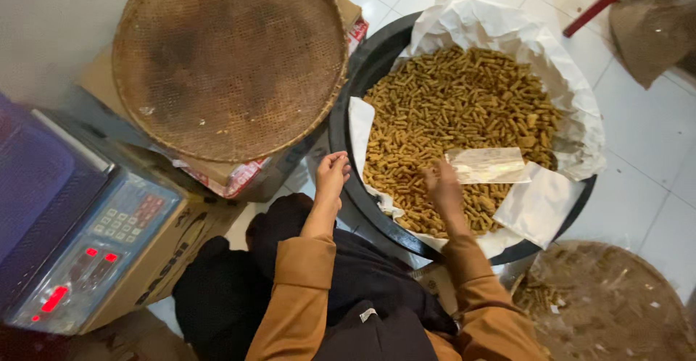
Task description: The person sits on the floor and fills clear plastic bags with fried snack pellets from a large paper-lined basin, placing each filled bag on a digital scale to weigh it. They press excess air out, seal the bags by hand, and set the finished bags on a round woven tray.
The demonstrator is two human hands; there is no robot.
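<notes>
A big black basin (341, 125) lined with white paper (500, 24) holds a heap of small golden-brown stick snacks (464, 93). My right hand (444, 187) reaches over the near part of the heap and holds an empty clear plastic bag (487, 165) by its edge. My left hand (332, 174) hovers beside the basin's left rim, fingers curled together, with nothing visible in it. Both arms wear orange-brown sleeves.
A round woven bamboo tray (230, 60) rests on cardboard boxes (239, 176) at the upper left. A digital scale (90, 249) with red lit digits stands at the left. Another woven tray (609, 303) with crumbs lies at the lower right. White floor tiles surround everything.
</notes>
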